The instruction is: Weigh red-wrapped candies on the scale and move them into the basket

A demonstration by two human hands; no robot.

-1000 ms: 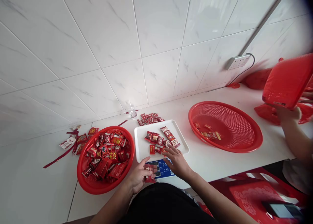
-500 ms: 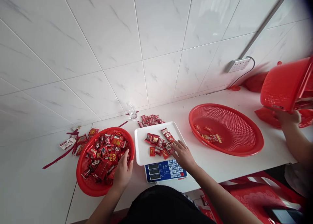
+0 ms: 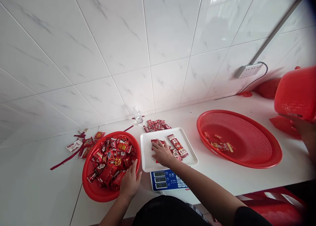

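Note:
A round red plastic basket (image 3: pixel 87 181) heaped with small red-wrapped snacks (image 3: pixel 110 155) stands on the left. My left hand (image 3: pixel 130 183) grips its near right rim; the other fingers are hidden inside the basket. My right hand (image 3: pixel 163 153) lies palm down over the white tray (image 3: pixel 145 160) of a digital scale (image 3: pixel 160 181), fingers stretched out on small red packets. Those packets are partly covered by the hand. Beside it on the tray are a long red and white snack packet (image 3: pixel 178 146) and a few smaller ones.
A wide red basket (image 3: pixel 266 153) with a few packets in it sits to the right. Behind the tray are a pile of red packets (image 3: pixel 157 125) and a clear plastic bottle (image 3: pixel 138 116). At the right edge, another person's arm (image 3: pixel 306 133) holds a tilted red basket (image 3: pixel 295 92).
My right hand has moved left across the tray, from the right-hand packets onto the left ones. My left hand stays at the basket rim. The view has shifted slightly.

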